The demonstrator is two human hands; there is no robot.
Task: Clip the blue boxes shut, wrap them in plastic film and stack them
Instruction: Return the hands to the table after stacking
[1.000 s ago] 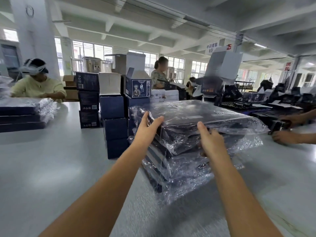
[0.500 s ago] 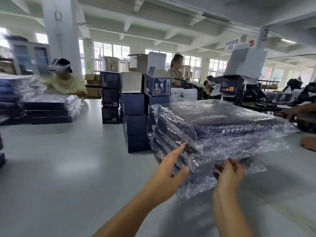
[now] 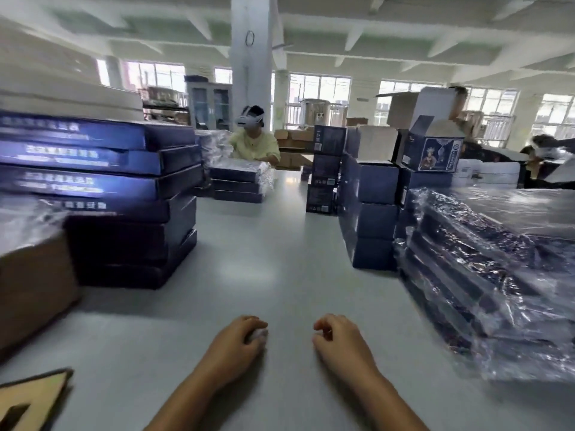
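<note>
A stack of flat blue boxes wrapped in clear plastic film (image 3: 485, 275) stands on the grey table (image 3: 264, 269) at the right. A taller stack of unwrapped flat blue boxes (image 3: 124, 188) stands at the left. My left hand (image 3: 236, 343) and my right hand (image 3: 339, 340) hover low over the table near its front, between the two stacks and touching neither. The right hand's fingers are loosely curled and hold nothing. The left hand's fingers curl over a pale blurred spot; I cannot tell whether it holds something.
Stacks of smaller blue boxes (image 3: 370, 213) stand mid-table beside the wrapped stack. A brown carton (image 3: 34, 284) sits at the left edge, a cardboard piece (image 3: 31, 402) at the bottom left. A person in a headset (image 3: 253, 141) works at the far end.
Both hands have left the wrapped stack and drawn back towards me. My view has swung left, so the wrapped stack now sits at the right and the unwrapped stack shows at the left.
</note>
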